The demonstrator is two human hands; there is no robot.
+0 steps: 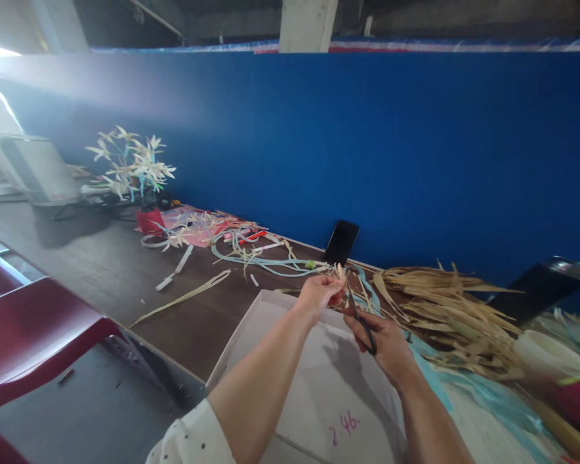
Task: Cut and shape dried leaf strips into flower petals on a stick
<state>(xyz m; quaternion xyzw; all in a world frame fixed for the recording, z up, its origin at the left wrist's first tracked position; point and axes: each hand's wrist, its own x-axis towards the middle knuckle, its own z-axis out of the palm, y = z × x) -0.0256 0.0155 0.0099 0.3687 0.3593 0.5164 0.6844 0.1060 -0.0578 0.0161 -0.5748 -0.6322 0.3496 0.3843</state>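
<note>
Scissors with dark handles (367,334) are gripped in my right hand (386,345), their blades pointing up and away from me. My left hand (321,294) pinches a small pale strip of dried husk (339,271) just left of the blades. I cannot tell whether the blades touch the strip. Both hands are above the far edge of a white shallow box (314,380) with pink handwriting on it. To the right of my hands lies a heap of dried husks (444,309).
A phone (342,241) leans against the blue partition (367,148). Pale blue cords (270,262) and scraps lie along the dark table (212,335). Husk flowers (140,164) stand in a red pot (149,222). At right are a black bottle (536,293) and white bowl (551,356); at left, a red chair (43,322).
</note>
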